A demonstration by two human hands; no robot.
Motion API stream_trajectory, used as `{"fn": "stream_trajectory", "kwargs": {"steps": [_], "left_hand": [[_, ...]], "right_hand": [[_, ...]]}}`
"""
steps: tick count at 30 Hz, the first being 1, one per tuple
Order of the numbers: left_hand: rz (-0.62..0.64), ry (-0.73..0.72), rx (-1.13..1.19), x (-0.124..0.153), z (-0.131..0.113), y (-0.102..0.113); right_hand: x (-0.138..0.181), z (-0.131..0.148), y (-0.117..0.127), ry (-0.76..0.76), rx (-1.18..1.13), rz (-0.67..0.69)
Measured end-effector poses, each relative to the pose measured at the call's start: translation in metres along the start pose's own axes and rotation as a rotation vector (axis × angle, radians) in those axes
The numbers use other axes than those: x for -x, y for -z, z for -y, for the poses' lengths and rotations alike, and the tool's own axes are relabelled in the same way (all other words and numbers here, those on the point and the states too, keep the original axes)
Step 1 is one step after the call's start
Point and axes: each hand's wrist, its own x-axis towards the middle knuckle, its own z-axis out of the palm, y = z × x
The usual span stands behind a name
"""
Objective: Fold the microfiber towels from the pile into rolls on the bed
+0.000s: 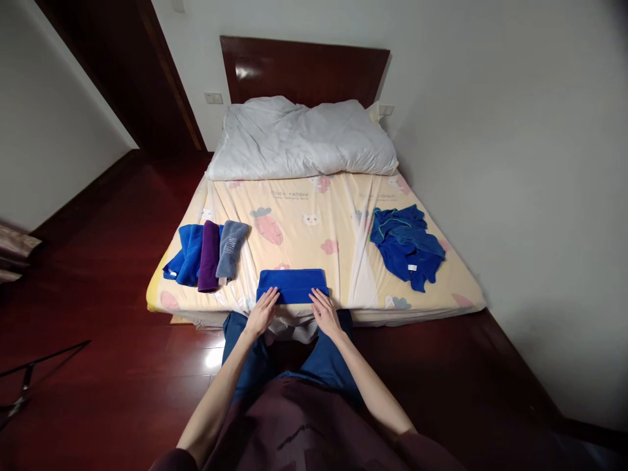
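Note:
A blue towel (293, 279) lies at the bed's front edge, folded into a flat rectangle with a strip turned over along its near side. My left hand (263, 310) rests on the near left corner of that strip, fingers stretched out over the cloth. At the near right corner, my right hand (324, 312) lies the same way, fingers extended and pressing lightly on the fold. Both thumbs are hard to make out.
Left of the towel lie a rolled blue towel (190, 254), a purple one (209, 255) and a grey one (232, 248). A crumpled blue cloth pile (408, 243) sits to the right. Across the back of the bed (294, 229) is a white quilt (304, 140).

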Motion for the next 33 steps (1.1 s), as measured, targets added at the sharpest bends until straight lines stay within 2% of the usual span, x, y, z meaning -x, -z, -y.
{"fn": "stream_trajectory", "kwargs": {"steps": [6, 12, 19, 25, 30, 33], "left_hand": [[0.067, -0.037, -0.097, -0.010, -0.004, -0.013], [0.027, 0.076, -0.157, -0.011, 0.004, -0.017], [0.034, 0.168, -0.222, -0.018, 0.022, -0.011], [0.125, 0.193, -0.298, -0.022, 0.027, 0.000], [0.153, 0.199, -0.105, -0.012, 0.038, 0.008], [0.073, 0.259, 0.115, -0.011, 0.050, 0.013]], "right_hand": [[-0.009, 0.003, -0.015, 0.065, 0.093, 0.134], [-0.008, -0.016, -0.020, -0.015, 0.176, 0.100], [-0.019, -0.046, -0.016, -0.099, 0.244, 0.096], [-0.032, -0.052, -0.002, -0.139, 0.248, 0.189], [-0.023, -0.062, 0.012, -0.120, 0.114, 0.248], [-0.026, -0.074, 0.013, -0.220, -0.046, 0.188]]}}
